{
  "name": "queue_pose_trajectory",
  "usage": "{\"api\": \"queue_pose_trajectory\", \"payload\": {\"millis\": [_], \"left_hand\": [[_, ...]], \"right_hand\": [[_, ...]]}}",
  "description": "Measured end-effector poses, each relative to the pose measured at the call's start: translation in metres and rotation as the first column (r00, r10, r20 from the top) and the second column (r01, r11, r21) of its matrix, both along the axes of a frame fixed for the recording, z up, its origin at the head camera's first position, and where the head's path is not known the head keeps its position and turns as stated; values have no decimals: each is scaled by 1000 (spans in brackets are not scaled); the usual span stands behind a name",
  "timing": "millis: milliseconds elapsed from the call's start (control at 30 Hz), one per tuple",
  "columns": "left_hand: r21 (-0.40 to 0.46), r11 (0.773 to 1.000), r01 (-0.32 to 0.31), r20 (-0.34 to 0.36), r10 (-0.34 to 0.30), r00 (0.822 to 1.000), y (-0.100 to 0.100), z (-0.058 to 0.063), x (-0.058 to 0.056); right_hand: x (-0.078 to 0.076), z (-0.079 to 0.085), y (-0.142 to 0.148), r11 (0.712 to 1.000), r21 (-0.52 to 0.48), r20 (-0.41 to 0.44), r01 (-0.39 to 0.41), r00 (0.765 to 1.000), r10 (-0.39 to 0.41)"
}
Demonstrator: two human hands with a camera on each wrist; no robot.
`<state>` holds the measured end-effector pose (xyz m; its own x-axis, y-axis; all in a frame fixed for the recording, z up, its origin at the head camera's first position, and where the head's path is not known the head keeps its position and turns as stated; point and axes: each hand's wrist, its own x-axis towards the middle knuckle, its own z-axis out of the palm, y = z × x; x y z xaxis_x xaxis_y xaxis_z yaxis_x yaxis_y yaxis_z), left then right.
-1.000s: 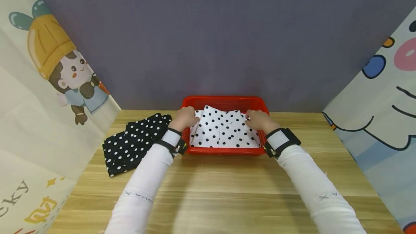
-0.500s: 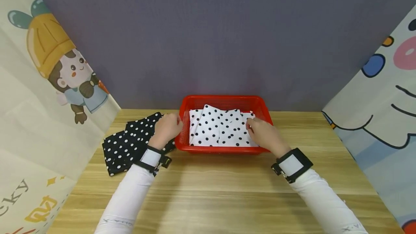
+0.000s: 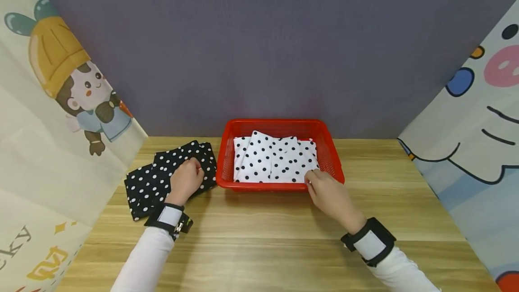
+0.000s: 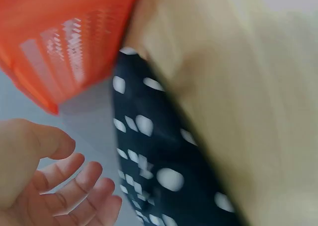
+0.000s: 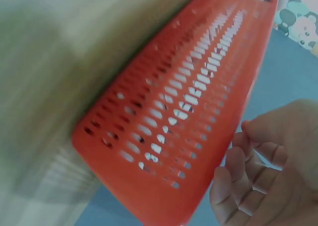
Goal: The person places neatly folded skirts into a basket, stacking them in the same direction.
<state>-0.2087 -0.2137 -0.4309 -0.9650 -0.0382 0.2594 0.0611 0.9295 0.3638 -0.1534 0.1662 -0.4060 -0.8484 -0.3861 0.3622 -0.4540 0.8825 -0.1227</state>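
Note:
A red plastic basket [image 3: 259, 187] stands on the table near the back wall. Inside it lies folded white cloth with black dots [image 3: 261, 159]. To its left, folded black cloth with white dots [image 3: 142, 188] lies in an overlapping pile. My left hand [image 3: 185, 181] is above this pile, its fingers loosely bent and holding nothing; the left wrist view shows thumb and fingers apart beside the black cloth [image 4: 149, 151]. Near the basket's front right rim is my right hand [image 3: 330, 195]. Its fingers hang loosely curled beside the perforated basket wall [image 5: 149, 186] with nothing between them.
The wooden table [image 3: 267, 242] ends at a grey back wall [image 3: 267, 48]. Cartoon-printed panels flank it: a left one [image 3: 36, 166] with a hatted figure and a right one [image 3: 486, 148] with a pink snout.
Both hands have left the white cloth in the basket. My left hand has moved left over the black cloth, my right hand back toward the front rim. The basket looks slightly spread wider.

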Motion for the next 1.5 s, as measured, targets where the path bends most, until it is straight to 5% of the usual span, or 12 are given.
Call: {"api": "queue_pose_trajectory", "payload": {"millis": [367,733,900,1100,1500], "left_hand": [[-82,994,-75,49,79,996,-33,-31,10],[-112,990,-89,272,117,955,-48,-38,13],[-125,991,-55,318,92,944,-49,-35,19],[-153,988,-15,326,65,943,-49,-35,32],[-180,982,52,244,-7,970,-52,-38,64]], "right_hand": [[28,-25,1,999,-38,-10,6,1000,-6],[38,-44,3,999,-51,20,-4,1000,5],[42,-54,4,999,-50,34,-15,999,17],[47,-64,4,998,-62,82,-6,997,11],[52,-66,-5,997,-75,127,-11,992,20]]}}
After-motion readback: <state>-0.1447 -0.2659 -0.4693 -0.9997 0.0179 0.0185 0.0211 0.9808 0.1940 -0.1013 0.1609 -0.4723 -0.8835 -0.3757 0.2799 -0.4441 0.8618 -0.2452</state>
